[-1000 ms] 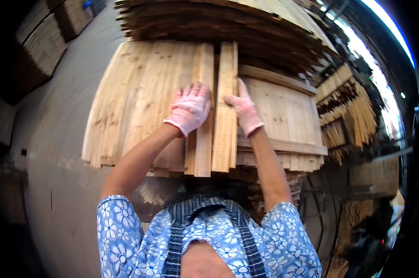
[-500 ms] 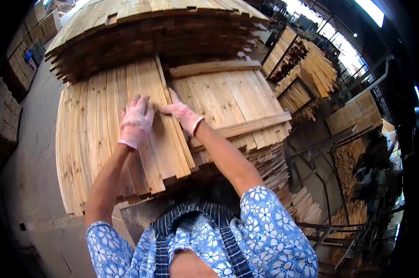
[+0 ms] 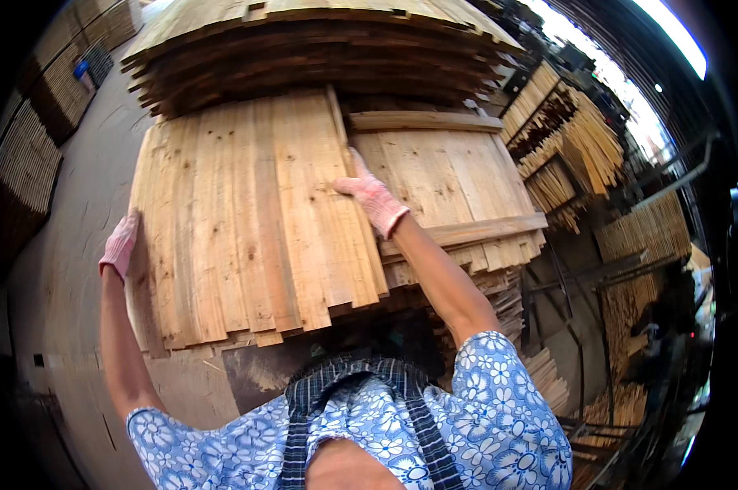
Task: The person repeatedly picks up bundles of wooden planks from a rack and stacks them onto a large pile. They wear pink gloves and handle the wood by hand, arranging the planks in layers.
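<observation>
Just on the near side of the tall board stack (image 3: 320, 69), we have a layer of pale planks (image 3: 246, 212) lying flat between our two gloved hands. Our left hand (image 3: 120, 243) is against the layer's outer left edge, its fingers close together and reaching toward the stack; we cannot tell where its thumb rests. Our right hand (image 3: 373, 200) is at the opposite edge, thumb spread away over the top of the last plank, fingers stretched toward the stack along its side; we cannot tell whether they curl beneath.

We judge the step in hand to be squaring the layer by pressing it in from both sides. The next move seems to call for even, level pressure, so that no plank rides up.

The planks' long axis runs from us toward the stack, the right-hand ones slanting a little, with their near ends stepped and uneven. To their right, a far batten (image 3: 426, 122) just before the stack and a near batten (image 3: 467, 232) farther from it lie crosswise.
</observation>
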